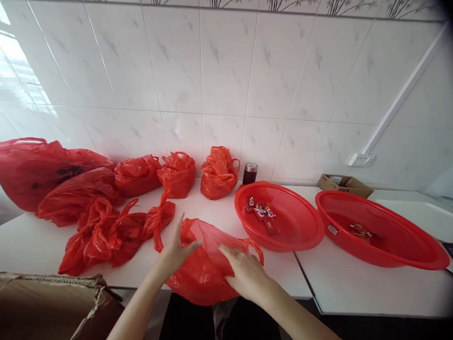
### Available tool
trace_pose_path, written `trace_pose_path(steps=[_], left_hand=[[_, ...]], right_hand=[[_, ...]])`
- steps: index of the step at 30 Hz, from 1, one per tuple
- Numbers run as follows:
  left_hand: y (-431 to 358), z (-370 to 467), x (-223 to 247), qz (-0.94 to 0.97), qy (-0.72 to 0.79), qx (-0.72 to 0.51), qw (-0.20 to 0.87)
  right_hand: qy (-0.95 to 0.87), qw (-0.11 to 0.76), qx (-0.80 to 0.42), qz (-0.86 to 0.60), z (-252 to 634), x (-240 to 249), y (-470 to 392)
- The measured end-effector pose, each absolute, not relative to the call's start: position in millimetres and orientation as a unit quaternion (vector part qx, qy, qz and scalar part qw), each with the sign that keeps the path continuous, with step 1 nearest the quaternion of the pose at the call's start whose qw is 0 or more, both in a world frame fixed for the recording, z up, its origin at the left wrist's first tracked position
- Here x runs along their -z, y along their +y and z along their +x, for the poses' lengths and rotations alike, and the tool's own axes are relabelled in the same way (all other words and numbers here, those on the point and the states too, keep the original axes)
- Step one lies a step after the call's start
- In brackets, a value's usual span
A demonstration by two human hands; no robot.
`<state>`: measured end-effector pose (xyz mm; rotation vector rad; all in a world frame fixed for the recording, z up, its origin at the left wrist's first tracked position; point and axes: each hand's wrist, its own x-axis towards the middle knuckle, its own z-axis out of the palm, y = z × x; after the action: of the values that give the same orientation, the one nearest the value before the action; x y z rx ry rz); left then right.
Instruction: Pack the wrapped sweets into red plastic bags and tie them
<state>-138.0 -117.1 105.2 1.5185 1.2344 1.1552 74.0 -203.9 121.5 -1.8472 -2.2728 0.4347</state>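
Observation:
A red plastic bag point(205, 269) lies at the front edge of the white table, its mouth loose and spread. My left hand point(176, 250) is at the bag's left side, thumb and fingers wide apart. On the opposite side, my right hand point(246, 271) reaches over the bag with fingers stretched out and thumb apart, gripping nothing visible. Whether either hand touches the plastic is hard to tell. One bag handle point(256, 250) sticks up beyond my right hand. What the bag contains is hidden. Just left of it sits a small knotted red bag point(160, 217).
Two red colander baskets point(300, 236) point(382, 255) hold a few small wrapped packets point(264, 212). Several filled red bags point(177, 174) line the wall and left side. A dark tumbler point(250, 174), a small carton point(345, 184) and a cardboard box point(46, 307) at front left stand around.

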Motion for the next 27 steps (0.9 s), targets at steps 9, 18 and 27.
trace_pose_path(steps=[9,18,27], left_hand=[[-130.3,-138.0,-119.3,0.374,0.375,-0.442,0.724],[-118.4,-177.5,-99.4,0.698,0.441,-0.281,0.489],[-126.2,-156.3,-98.8,0.748,0.462,-0.271,0.392]], right_hand=[[-0.759,-0.005,-0.155,-0.633,84.3,-100.5,-198.5],[-0.693,0.045,-0.241,-0.678,135.5,-143.7,-210.9],[-0.724,0.226,-0.219,-0.614,190.9,-196.4,-144.2]])
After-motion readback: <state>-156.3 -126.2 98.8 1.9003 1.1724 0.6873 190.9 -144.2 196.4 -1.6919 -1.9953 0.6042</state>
